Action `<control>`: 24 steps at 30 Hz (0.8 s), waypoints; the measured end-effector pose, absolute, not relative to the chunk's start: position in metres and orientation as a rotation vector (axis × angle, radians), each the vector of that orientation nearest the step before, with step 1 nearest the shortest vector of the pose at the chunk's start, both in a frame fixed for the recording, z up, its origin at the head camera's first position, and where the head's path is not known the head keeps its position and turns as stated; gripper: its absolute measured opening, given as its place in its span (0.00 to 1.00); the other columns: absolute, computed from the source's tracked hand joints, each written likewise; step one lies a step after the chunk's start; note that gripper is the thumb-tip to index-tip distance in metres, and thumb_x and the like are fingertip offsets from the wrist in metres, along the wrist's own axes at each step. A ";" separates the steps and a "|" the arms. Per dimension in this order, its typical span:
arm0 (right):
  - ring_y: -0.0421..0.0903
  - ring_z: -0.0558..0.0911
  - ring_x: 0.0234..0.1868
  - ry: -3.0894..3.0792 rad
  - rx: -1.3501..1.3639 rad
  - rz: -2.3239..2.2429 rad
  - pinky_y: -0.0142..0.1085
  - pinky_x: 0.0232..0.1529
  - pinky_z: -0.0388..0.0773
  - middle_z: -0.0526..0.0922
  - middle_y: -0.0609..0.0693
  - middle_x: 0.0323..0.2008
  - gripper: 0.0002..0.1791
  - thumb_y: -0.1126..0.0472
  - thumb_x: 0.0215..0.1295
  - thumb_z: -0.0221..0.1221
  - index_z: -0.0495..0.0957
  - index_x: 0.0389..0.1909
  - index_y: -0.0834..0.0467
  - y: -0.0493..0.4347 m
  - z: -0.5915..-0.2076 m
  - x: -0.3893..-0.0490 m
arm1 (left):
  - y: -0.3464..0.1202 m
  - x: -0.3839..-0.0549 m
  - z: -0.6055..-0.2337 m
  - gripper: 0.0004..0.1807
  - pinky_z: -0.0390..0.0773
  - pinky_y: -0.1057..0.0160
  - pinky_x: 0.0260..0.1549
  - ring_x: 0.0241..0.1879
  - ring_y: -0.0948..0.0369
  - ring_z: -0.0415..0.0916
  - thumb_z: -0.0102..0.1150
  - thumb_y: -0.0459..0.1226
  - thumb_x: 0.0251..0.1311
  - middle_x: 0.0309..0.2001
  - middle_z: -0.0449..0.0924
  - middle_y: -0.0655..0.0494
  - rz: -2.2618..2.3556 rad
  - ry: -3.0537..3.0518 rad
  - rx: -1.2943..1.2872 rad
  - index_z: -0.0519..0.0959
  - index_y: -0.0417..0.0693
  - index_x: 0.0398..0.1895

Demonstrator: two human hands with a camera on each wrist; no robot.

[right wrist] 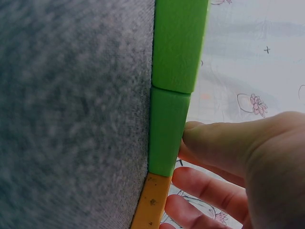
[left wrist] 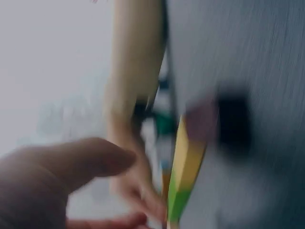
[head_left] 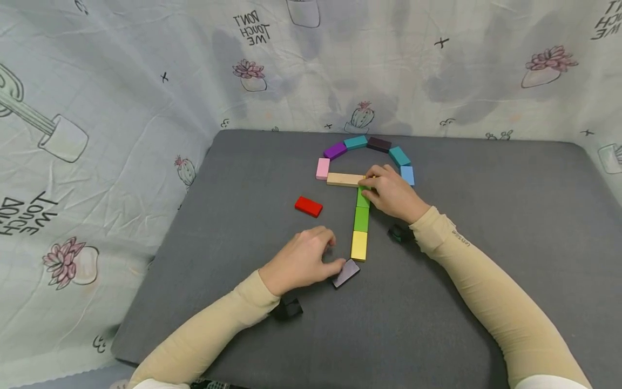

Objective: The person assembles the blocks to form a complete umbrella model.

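Observation:
My right hand (head_left: 391,190) is over the top of a straight row of blocks. In the right wrist view its thumb lies at the edge of a green block (right wrist: 169,133), and its fingertips are at an orange block (right wrist: 152,198). Below that in the head view follow another green block (head_left: 361,220) and a yellow block (head_left: 359,246). A greyish-purple block (head_left: 346,273) sits tilted at the row's near end. My left hand (head_left: 303,258) hovers beside it, fingers loosely bent, thumb tip right at the block's edge and nothing gripped.
An arch of pink (head_left: 323,168), purple (head_left: 335,151), teal, dark and blue (head_left: 407,175) blocks curves around the row's far end. A light wooden block (head_left: 344,179) lies inside it. A red block (head_left: 308,206) lies apart on the grey table (head_left: 233,216). Patterned cloth (head_left: 311,81) stands behind.

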State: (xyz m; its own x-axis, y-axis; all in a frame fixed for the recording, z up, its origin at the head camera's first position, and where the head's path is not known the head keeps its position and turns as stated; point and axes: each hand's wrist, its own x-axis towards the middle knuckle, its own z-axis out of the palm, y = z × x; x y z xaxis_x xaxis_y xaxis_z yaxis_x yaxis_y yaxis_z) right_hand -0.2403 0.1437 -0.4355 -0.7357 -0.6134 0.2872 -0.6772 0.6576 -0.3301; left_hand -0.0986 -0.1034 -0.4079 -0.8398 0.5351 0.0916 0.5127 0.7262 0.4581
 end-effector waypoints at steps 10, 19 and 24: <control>0.57 0.75 0.43 -2.743 1.065 0.678 0.47 0.43 0.75 0.82 0.61 0.46 0.12 0.66 0.70 0.66 0.87 0.51 0.66 0.143 -0.433 -0.239 | -0.152 -0.160 -0.400 0.15 0.77 0.61 0.32 0.32 0.57 0.74 0.67 0.31 0.62 0.46 0.79 0.47 0.601 3.005 0.944 0.83 0.38 0.51; 0.57 0.76 0.44 -2.739 1.074 0.673 0.47 0.44 0.76 0.82 0.61 0.46 0.13 0.65 0.70 0.66 0.87 0.51 0.66 0.143 -0.435 -0.240 | -0.153 -0.187 -0.408 0.18 0.83 0.58 0.44 0.41 0.56 0.80 0.66 0.27 0.60 0.49 0.79 0.48 0.343 2.921 1.029 0.83 0.38 0.55; 0.57 0.76 0.43 -2.737 1.072 0.665 0.48 0.44 0.75 0.82 0.61 0.46 0.12 0.66 0.70 0.66 0.87 0.51 0.66 0.144 -0.434 -0.240 | -0.150 -0.193 -0.410 0.18 0.83 0.57 0.43 0.40 0.55 0.80 0.64 0.27 0.61 0.48 0.79 0.47 0.327 2.888 1.054 0.83 0.37 0.55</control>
State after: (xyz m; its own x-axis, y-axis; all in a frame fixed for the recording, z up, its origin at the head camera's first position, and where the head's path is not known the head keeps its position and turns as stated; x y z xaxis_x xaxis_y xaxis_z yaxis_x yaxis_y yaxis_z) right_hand -0.2398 0.1436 -0.4344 -0.7398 -0.6152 0.2726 -0.6717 0.6510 -0.3536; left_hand -0.1928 -0.1503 -0.4096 -0.7663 0.6420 0.0255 0.6314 0.7452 0.2147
